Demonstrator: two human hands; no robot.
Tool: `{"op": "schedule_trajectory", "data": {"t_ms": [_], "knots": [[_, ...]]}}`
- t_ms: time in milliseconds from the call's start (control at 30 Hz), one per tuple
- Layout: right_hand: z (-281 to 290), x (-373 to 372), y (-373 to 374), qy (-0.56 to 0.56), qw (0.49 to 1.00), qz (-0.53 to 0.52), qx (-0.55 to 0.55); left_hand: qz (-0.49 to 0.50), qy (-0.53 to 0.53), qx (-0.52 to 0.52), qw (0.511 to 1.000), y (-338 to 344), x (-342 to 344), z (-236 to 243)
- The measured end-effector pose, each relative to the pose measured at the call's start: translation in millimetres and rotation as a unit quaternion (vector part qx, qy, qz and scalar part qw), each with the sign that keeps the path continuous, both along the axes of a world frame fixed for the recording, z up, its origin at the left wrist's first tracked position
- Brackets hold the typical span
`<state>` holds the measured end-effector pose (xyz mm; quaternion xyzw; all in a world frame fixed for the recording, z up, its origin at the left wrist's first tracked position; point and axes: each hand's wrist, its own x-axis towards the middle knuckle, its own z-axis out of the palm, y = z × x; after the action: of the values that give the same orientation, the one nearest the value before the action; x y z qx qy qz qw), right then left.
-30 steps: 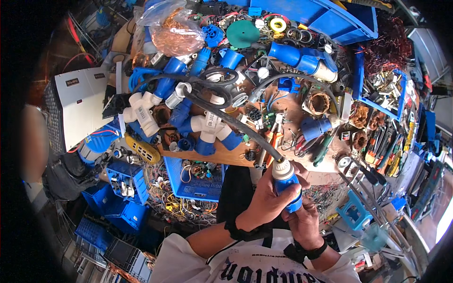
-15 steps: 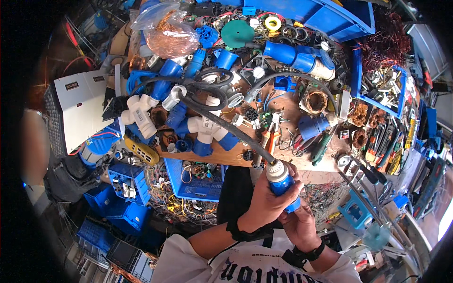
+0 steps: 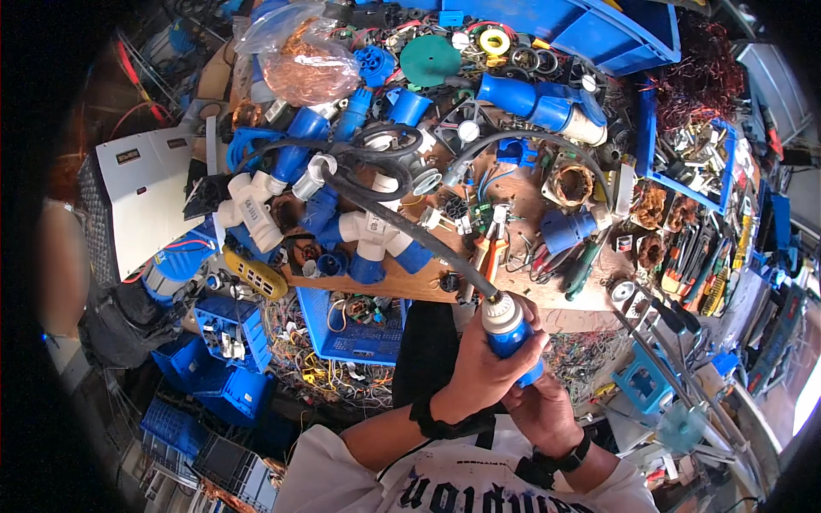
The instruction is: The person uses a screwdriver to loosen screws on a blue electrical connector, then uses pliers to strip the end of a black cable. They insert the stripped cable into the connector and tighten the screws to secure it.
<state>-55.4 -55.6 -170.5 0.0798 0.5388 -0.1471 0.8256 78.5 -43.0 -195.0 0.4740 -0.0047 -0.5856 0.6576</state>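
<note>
While both hands meet at the lower centre of the frame, one blue plug (image 3: 510, 329) with a silver collar stands between them, tilted up toward the worktop (image 3: 522, 295). The left hand (image 3: 479, 369) wraps its fingers (image 3: 528, 346) tightly round the plug's blue body, and the right hand (image 3: 540, 409) sits just below, its fingers closed on the plug's lower end. One thick black cable (image 3: 402, 227) leaves the silver collar and runs up and left across the worktop into a loose coil at upper centre.

Each wrist carries one black band, two in all. At upper left lies one clear plastic bag (image 3: 295, 56) filled with copper-coloured wire. Left of centre stand two white pipe fittings (image 3: 248, 209) close together, touching blue connectors. One round green disc (image 3: 430, 60) lies at top centre, with one yellow ring (image 3: 494, 40) just right of it. A large blue bin (image 3: 616, 30) fills the top right. At middle left leans one flat white box (image 3: 137, 201) bearing a small dark rectangular label near its upper corner. Below the worktop edge hangs one blue perforated tray (image 3: 351, 338), with several blue crates (image 3: 227, 376) at lower left.
</note>
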Motion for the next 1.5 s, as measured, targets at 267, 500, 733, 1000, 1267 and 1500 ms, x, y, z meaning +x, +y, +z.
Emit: {"op": "schedule_trajectory", "data": {"t_ms": [267, 500, 733, 1000, 1267, 1500], "knots": [[-2.5, 3.2, -4.0, -0.019, 1.000, 0.003, 0.019, 0.007, -0.004, -0.010, 1.000, -1.0, 2.0, 2.0], [1.5, 1.3, -3.8, 0.003, 1.000, 0.018, -0.013, 0.017, -0.033, 0.010, 0.999, 2.5, -2.4, 3.0], [1.1, 3.1, 1.2, 0.014, 0.999, -0.015, -0.034, -0.004, -0.049, 0.017, 0.999, -0.7, 2.5, 4.1], [0.6, -2.2, -4.6, -0.018, 0.999, 0.010, -0.029, 0.024, 0.011, -0.026, 0.999, -3.0, 4.0, 10.1], [3.6, 2.5, 0.8, 0.002, 0.999, -0.014, -0.044, 0.021, 0.020, -0.005, 1.000, -3.1, 5.1, 12.1], [7.8, 8.0, -7.1, 0.005, 0.999, 0.016, -0.027, 0.008, -0.022, -0.008, 1.000, -0.5, 7.1, 11.7]]}}
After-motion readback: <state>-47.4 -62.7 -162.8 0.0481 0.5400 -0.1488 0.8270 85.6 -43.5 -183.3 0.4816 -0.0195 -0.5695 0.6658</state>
